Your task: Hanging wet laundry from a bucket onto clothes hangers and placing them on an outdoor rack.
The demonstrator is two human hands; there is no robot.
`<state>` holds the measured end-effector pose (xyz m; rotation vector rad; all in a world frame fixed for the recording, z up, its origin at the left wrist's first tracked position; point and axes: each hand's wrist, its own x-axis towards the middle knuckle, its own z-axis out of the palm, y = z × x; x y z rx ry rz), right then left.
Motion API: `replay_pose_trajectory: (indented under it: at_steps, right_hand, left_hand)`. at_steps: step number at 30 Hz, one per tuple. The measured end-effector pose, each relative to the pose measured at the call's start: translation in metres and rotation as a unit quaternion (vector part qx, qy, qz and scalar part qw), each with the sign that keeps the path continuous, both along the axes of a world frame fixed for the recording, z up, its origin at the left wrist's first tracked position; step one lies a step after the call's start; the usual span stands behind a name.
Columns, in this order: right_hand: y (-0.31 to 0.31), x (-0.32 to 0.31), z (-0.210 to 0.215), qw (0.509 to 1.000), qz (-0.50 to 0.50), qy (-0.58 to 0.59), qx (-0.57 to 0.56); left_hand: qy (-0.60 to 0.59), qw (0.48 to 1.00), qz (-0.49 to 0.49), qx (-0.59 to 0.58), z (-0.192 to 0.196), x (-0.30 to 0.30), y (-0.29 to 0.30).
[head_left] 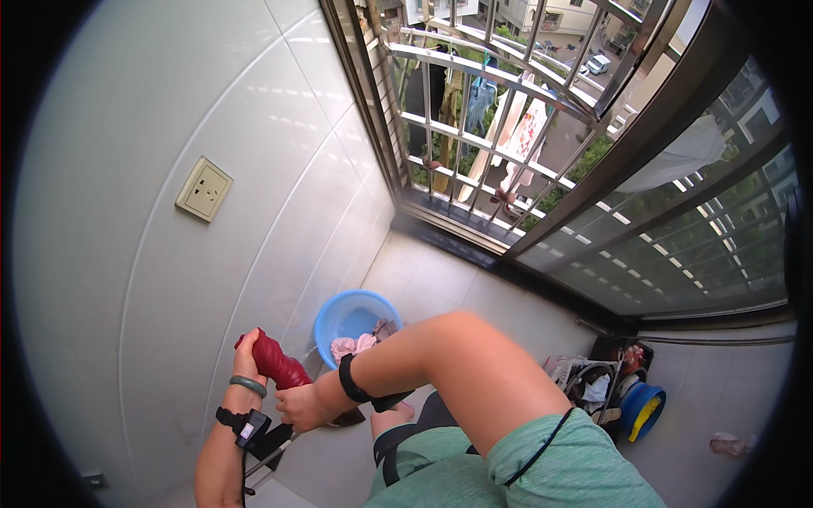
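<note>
A dark red cloth (279, 360), shiny as if wet and twisted into a thick roll, is stretched between my two hands at the lower left. My left hand (246, 356), with a green bangle at its wrist, is closed round the upper end. Lower down and to the right, my right hand (298, 408) grips the other end, its arm reaching across in front of me. Just beyond the cloth, a light blue basin (326, 311) stands on the floor with pale pink and greyish cloths (354, 345) in it.
A tiled wall (279, 195) with a socket (205, 189) rises on the left. Ahead, a barred window (474, 127) has clothes hanging outside. A cluttered rack (593, 385) and a blue tub (648, 405) with something yellow stand at the right.
</note>
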<state>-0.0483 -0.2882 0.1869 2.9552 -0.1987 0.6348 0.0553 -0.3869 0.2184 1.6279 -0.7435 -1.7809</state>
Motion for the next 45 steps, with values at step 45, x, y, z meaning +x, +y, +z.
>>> replay_pose_trajectory:
  at_steps: [45]
  right_hand:
    - [0.117, -0.084, 0.017, 0.596, -0.45, -0.459, 0.481]
  left_hand:
    - [0.336, 0.939, -0.05, 0.059, 0.016, 0.0, 0.096]
